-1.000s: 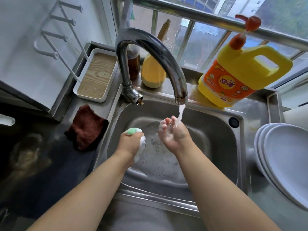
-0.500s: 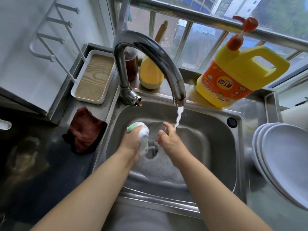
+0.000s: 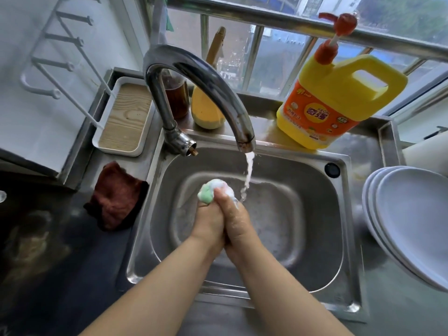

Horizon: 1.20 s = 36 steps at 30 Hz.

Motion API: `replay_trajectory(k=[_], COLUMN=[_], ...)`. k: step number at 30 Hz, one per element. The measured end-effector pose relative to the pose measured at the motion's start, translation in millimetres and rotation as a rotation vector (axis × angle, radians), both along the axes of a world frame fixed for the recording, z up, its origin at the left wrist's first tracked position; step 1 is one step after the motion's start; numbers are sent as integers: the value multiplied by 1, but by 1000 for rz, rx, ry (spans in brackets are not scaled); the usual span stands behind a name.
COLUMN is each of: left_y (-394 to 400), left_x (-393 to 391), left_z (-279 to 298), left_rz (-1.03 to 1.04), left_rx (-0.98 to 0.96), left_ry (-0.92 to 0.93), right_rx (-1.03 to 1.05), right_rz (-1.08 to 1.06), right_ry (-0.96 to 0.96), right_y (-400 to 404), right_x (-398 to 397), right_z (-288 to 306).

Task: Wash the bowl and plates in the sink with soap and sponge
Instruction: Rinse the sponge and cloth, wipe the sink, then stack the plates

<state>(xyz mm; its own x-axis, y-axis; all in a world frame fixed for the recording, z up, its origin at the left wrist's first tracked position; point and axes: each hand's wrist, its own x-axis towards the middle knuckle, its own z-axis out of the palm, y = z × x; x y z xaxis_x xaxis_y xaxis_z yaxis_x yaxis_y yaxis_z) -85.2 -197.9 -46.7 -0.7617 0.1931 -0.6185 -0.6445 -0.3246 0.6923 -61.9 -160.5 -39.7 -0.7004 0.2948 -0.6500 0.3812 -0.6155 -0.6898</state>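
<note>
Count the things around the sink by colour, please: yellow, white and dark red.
Yellow: 2, yellow detergent jug, yellow gourd-shaped bottle
White: 2, stack of white plates, white tray with wood insert
Dark red: 1, dark red cloth
Total: 5

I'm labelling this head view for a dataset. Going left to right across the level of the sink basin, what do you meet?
Dark red cloth → left hand and right hand, pressed together around the soapy sponge → falling water stream → sink overflow hole → stacked white plates.
</note>
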Motion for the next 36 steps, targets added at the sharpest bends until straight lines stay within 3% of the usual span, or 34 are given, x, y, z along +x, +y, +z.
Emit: replay_trajectory(k=[1, 4, 8, 13, 20, 23, 28, 36], left_y=[-1, -8, -11, -14, -25, -26, -21, -26], left_x=[-3, 0, -8, -12, -18, -23, -24, -42], left_z=[-2, 7, 17, 21, 19, 24, 32, 32], left_rz=[78, -262, -399, -478, -636, -626, -582, -746], left_rx=[-12, -98, -1, -81, -14, -23, 143, 118], left_ry=[-52, 90, 97, 179, 231, 223, 114, 113], right_rx=[16, 103, 9, -121, -77, -43, 144, 124], right_rz=[68, 303, 228, 215, 368, 399, 465, 332], right_ry=[-24, 2, 31, -13, 3, 83, 119, 214], right_y=[4, 10, 10, 14, 34, 46, 61, 60], right_x=[-1, 3, 0, 0, -1, -4, -16, -18], right_z=[1, 5, 14, 16, 19, 25, 37, 26])
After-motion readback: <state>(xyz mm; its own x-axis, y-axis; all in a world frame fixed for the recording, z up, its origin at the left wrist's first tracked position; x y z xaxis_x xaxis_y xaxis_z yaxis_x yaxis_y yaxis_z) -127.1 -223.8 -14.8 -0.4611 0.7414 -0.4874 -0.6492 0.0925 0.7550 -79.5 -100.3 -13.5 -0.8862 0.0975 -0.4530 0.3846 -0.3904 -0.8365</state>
